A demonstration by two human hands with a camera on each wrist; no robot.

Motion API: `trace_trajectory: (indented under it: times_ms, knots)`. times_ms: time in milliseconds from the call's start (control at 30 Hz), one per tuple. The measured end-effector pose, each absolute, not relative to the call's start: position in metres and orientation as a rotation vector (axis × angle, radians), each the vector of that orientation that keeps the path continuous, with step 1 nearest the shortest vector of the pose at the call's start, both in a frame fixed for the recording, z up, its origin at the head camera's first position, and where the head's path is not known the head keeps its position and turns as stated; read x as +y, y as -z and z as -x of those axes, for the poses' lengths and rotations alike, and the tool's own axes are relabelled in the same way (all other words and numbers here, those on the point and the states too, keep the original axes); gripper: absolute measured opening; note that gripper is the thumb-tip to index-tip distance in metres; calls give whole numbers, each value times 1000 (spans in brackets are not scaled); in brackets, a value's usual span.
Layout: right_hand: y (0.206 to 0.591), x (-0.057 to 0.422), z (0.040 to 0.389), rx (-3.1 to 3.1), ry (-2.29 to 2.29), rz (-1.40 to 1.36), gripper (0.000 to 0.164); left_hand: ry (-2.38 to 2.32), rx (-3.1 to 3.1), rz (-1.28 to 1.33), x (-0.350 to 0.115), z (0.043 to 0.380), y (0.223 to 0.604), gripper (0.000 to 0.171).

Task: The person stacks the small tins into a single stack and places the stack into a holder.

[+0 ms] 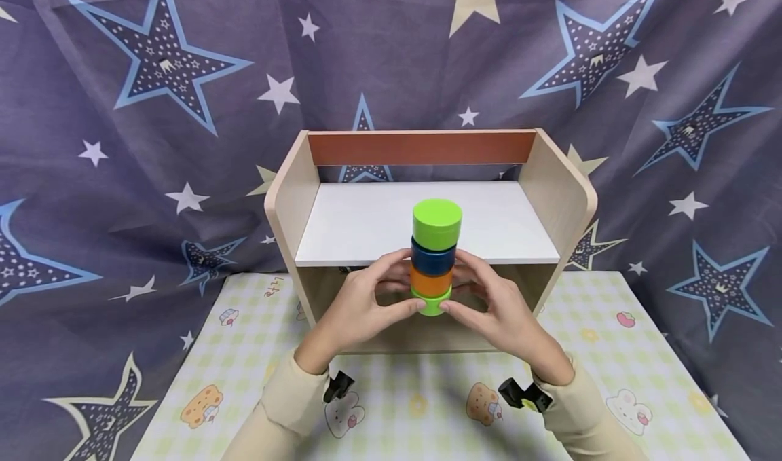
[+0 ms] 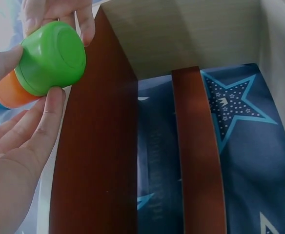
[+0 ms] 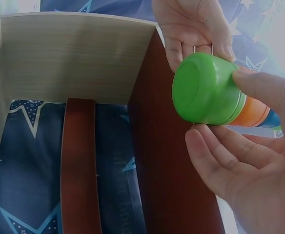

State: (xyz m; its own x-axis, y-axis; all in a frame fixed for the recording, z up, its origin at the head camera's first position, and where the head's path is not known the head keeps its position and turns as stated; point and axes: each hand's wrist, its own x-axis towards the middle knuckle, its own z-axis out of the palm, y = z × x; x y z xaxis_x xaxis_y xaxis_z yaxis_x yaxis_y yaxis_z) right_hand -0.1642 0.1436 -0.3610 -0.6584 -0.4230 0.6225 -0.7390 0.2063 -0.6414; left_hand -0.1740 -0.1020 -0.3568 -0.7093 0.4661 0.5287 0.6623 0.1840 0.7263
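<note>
Upright between both hands stands a stack of round plastic containers. Its top is a wide bright green piece [image 1: 436, 227], with a dark blue ring section [image 1: 432, 260] under it, then an orange section [image 1: 430, 284] and a small green base [image 1: 432, 306]. From the left side my left hand [image 1: 366, 298] grips the stack, thumb at the green base and fingers behind. My right hand [image 1: 504, 305] mirrors it on the other side. Both wrist views show the rounded underside of the green base [image 2: 54, 58], thumbs and fingertips around it. The stack overlaps the front of the shelf in the head view.
Behind the hands is a small wooden shelf unit [image 1: 284, 203] with a white upper board [image 1: 360, 223], an open lower compartment and a red-brown back rail [image 1: 421, 149]. It stands on a checked tablecloth [image 1: 415, 379]. A star-patterned curtain [image 1: 391, 60] hangs behind.
</note>
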Motion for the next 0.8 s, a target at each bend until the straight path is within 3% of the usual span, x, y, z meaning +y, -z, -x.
trace_trajectory:
  times_ms: [800]
  knots:
    - [337,144,178,-2167,-1442,-1068,78,1538,-2212,1127,-102,188,329,70]
